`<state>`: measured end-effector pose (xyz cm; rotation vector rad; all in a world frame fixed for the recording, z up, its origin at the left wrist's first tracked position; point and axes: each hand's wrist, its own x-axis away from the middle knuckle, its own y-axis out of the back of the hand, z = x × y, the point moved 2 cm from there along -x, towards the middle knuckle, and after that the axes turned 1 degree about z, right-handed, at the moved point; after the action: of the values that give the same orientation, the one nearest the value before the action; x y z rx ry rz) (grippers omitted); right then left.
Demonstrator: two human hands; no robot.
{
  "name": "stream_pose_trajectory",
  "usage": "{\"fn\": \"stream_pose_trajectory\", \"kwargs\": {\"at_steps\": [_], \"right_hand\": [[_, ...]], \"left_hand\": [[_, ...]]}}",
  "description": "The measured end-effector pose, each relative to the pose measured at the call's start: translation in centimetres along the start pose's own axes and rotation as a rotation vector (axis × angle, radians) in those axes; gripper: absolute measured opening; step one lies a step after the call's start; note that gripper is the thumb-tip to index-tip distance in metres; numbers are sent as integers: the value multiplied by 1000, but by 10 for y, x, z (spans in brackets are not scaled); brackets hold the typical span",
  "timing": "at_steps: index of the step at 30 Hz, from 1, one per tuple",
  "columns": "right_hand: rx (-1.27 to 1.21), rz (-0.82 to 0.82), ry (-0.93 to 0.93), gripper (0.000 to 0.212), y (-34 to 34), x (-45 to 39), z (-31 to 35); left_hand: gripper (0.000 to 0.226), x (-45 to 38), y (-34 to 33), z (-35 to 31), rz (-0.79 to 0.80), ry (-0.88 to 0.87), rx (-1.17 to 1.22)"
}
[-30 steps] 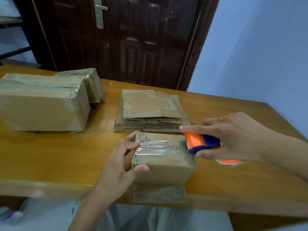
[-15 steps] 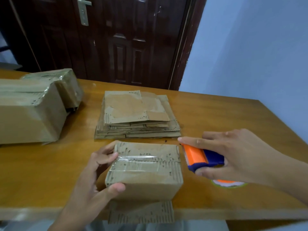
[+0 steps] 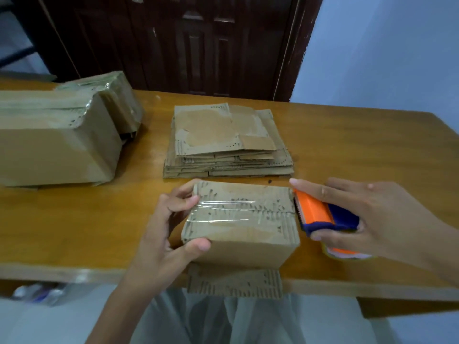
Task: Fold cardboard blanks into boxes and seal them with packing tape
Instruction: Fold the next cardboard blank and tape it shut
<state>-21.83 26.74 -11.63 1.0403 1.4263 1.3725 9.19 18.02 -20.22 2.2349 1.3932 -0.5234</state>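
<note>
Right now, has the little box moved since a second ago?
No. The little box sits just in front of the stack of flat blanks, same as before.

— What kind of place is this?

— A plain room in a home or small office, used as a packing spot. A dark panelled wooden door (image 3: 198, 45) stands against a pale blue painted wall (image 3: 385, 50).

— And what points to packing?

— A varnished wooden table (image 3: 360, 145) carries a stack of flat cardboard blanks (image 3: 226, 142) and taped boxes (image 3: 57, 142) piled at the left. Nothing like shop shelving or factory gear shows.
</note>
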Motion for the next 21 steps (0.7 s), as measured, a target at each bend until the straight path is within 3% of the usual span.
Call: {"fn": "stream_pose_trajectory", "kwargs": {"at_steps": [2,6,8,11,13,14,17,21], "right_hand": [[-79,83,-128,79,26,17,5],[-72,-66,-91,80,15,19,12],[-80,-79,-98,81,12,17,15],[-45,-100,-88,83,8,19,14],[-16,-122,-73,84,8,22,15],[-14,-121,-72,83,8,24,16],[7,-160,-80,83,6,26,15],[-5,-187,-104,86,3,33,14]], "left_hand": [[46,0,0,-1,7,7,26],[47,-6,7,-13,58,132,-21],[51,-16,15,-30,153,175,-222],[70,-35,11,-68,328,-32,-772],[85,-49,-12,-92,482,-176,-1006],[93,-56,-26,-101,597,-162,-1092],[116,-70,-61,-100,817,26,-1215],[112,-69,-69,-81,802,12,-1208]]}}
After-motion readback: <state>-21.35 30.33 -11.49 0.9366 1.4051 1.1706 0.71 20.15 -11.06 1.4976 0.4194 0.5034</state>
